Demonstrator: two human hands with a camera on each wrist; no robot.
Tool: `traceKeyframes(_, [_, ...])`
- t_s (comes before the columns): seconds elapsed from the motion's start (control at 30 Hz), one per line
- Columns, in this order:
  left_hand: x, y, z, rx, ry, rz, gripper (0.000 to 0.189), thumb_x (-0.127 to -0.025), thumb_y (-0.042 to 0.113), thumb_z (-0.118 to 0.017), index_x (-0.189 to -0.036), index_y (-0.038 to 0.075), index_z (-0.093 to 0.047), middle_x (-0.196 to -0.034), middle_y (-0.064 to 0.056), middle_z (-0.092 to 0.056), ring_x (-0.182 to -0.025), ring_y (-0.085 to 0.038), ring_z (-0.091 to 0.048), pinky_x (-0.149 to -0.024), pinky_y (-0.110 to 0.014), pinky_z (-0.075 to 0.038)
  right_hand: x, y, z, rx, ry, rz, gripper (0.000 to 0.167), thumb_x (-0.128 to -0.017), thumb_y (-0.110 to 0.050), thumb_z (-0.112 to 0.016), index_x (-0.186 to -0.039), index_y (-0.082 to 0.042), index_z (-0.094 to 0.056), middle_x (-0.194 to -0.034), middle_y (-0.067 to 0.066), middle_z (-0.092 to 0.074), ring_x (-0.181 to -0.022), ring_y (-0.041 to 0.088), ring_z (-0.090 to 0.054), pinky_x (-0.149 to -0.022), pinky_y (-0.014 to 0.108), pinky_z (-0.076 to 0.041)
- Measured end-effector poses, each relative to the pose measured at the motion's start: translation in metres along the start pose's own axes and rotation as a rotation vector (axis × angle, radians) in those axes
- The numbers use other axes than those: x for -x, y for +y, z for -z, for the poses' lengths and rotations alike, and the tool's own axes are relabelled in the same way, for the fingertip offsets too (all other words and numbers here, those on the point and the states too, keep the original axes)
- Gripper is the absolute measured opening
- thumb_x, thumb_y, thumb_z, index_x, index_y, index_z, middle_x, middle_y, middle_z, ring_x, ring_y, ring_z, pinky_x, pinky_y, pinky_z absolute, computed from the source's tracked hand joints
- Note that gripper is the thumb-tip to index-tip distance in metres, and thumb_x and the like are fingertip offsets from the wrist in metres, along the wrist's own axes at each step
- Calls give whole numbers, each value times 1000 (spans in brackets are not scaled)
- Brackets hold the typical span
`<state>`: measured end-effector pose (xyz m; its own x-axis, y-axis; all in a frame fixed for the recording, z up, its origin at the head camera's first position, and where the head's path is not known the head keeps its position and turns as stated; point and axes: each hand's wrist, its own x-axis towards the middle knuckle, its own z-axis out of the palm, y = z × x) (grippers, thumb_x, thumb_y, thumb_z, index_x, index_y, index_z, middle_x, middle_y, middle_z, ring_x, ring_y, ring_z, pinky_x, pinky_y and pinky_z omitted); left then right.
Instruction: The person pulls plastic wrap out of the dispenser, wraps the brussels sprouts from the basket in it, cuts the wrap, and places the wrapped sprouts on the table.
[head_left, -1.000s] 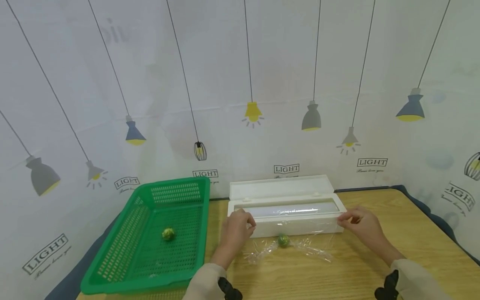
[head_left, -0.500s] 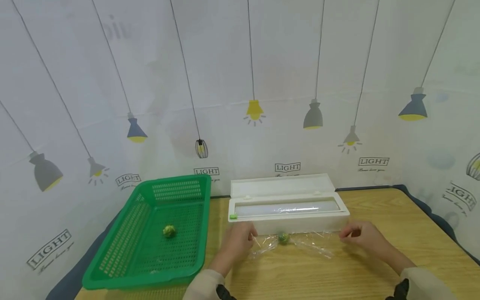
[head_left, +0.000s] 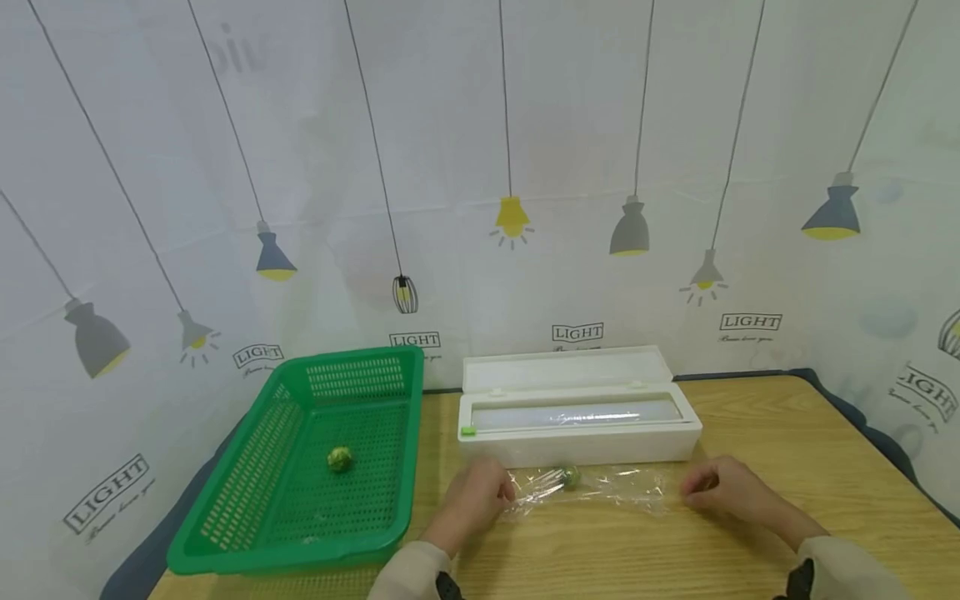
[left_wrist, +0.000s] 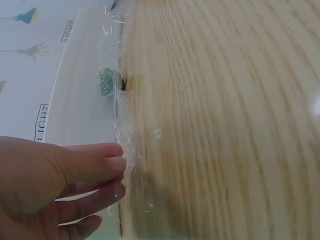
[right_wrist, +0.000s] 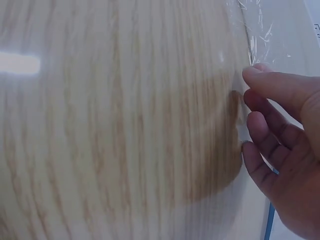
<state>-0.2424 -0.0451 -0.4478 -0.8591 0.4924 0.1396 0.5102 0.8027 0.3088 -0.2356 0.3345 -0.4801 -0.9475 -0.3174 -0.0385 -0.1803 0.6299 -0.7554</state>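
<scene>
I judged the wrapping to be only partly done. On the counter [head_left: 600, 554], just near of the white box [head_left: 600, 450], the green ball [head_left: 570, 477] lay about midway along a strip of crinkled film [head_left: 622, 487] that ran out to its left and right; I could not tell whether the film went right round the ball or only over it. The left grip [head_left: 477, 496] pinched the strip's left end between thumb and finger, and the right grip [head_left: 727, 487] seemed to pinch the other end, thumb and forefinger drawn together, though the film there was almost too clear for me to trace. The box's lid [head_left: 562, 372] was up, the roll [head_left: 525, 417] lay inside, and the green slider [head_left: 468, 431] sat at the left end; I could not make out whether the strip was already free of the roll. As I read it, laying the film down and closing it about the ball were still left. The other ball [head_left: 340, 459] sat alone in the green basket [head_left: 300, 560] on the left; whether it wore any film was too small for me to see.
</scene>
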Motion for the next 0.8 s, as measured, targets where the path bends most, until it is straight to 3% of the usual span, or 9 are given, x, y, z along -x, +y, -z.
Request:
traceKeyframes(0.33, [-1, -3, -1, 9, -40, 12, 16, -68, -1, -70, -73, 14, -73, -71, 7, -64, -66, -7, -56, -60, -21, -46, 0, 2, 3, -17, -35, -45, 14, -78, -11, -71, -85, 1, -68, -82, 6, -66, -73, 14, -56, -62, 23, -46])
traceKeyframes(0.6, [1, -4, 0, 67, -80, 38, 13, -70, -1, -70, -72, 11, -73, -69, 5, -64, -64, -6, -55, -59, -22, -46, 0, 2, 3, -35, -59, -83, 23, -84, -24, -66, -88, -2, -70, -83, 5, -64, -69, 12, -51, -59, 24, -44])
traceKeyframes(0.8, [3, -7, -1, 136, -75, 38, 12, -69, -2, -70, -70, 9, -72, -65, 4, -63, -58, -5, -51, -55, -21, -44, 1, -1, -3, -25, -19, -79, 22, -77, -23, -74, -84, -2, -69, -83, 5, -65, -74, 16, -54, -62, 25, -45])
